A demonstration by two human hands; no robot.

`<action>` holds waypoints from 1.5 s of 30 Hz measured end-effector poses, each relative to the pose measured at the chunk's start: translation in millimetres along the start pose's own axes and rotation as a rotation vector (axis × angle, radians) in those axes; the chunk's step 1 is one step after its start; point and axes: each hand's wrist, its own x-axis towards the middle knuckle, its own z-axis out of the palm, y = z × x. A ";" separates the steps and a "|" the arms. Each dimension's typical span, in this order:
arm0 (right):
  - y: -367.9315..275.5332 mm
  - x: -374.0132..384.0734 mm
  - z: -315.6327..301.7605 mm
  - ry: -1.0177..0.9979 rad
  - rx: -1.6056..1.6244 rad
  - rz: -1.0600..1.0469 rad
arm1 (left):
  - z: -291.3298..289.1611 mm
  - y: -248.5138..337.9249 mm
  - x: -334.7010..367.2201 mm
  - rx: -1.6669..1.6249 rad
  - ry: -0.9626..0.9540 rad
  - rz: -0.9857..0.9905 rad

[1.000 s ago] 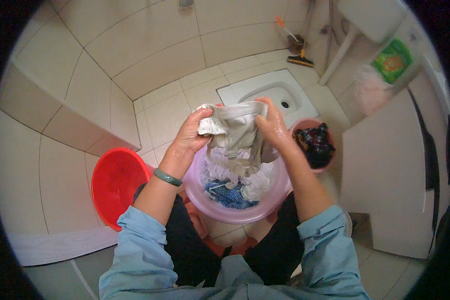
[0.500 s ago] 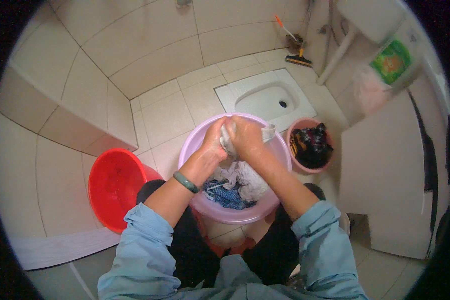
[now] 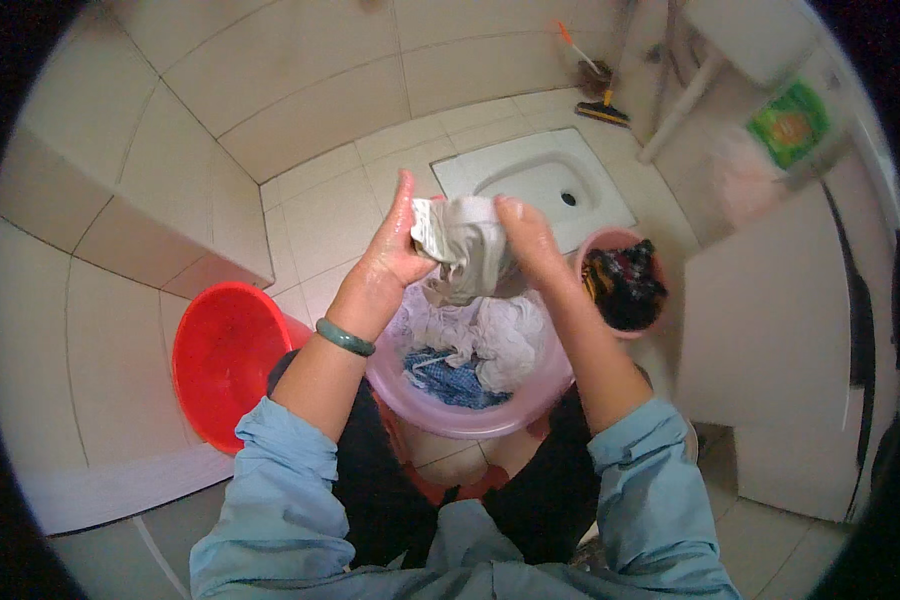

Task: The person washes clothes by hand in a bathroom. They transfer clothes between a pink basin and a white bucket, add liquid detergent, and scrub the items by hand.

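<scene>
A small wet off-white garment (image 3: 473, 248) is stretched between my two hands above the lilac basin (image 3: 467, 426). My right hand (image 3: 527, 232) pinches its upper right edge. At the other side, my left hand (image 3: 402, 245) holds it against the palm, thumb pointing up and fingers mostly hidden behind the cloth. A green bangle (image 3: 345, 337) circles my left wrist. Below the hands, the basin holds white laundry (image 3: 510, 340) and a blue checked cloth (image 3: 450, 380). The garment's exact kind cannot be made out.
At my left stands a red bucket (image 3: 225, 365). A pink basin (image 3: 610, 238) with dark clothes (image 3: 625, 285) is to the right. Beyond lies a white squat toilet (image 3: 490, 165), with a floor brush (image 3: 602, 112) by the far wall. A pale panel (image 3: 770, 330) stands at right.
My hands, pressed together around the bunched garment before, have moved apart and spread it out. My left thumb now points up. More of the laundry in the basin shows.
</scene>
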 end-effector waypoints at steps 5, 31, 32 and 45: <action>-20.3 -4.1 -16.3 -0.051 0.664 0.324 | -31.6 -9.4 10.0 0.136 -0.278 -0.161; -15.6 -3.5 -37.7 -0.351 0.565 0.238 | -23.4 -9.9 -0.2 0.738 -0.186 0.350; -17.1 -4.2 -37.2 -0.383 0.470 0.196 | -26.4 -3.8 0.0 0.697 -0.162 0.435; -37.0 -54.2 63.8 -0.029 -0.487 -0.572 | -71.3 -44.7 29.2 0.241 -0.071 -0.016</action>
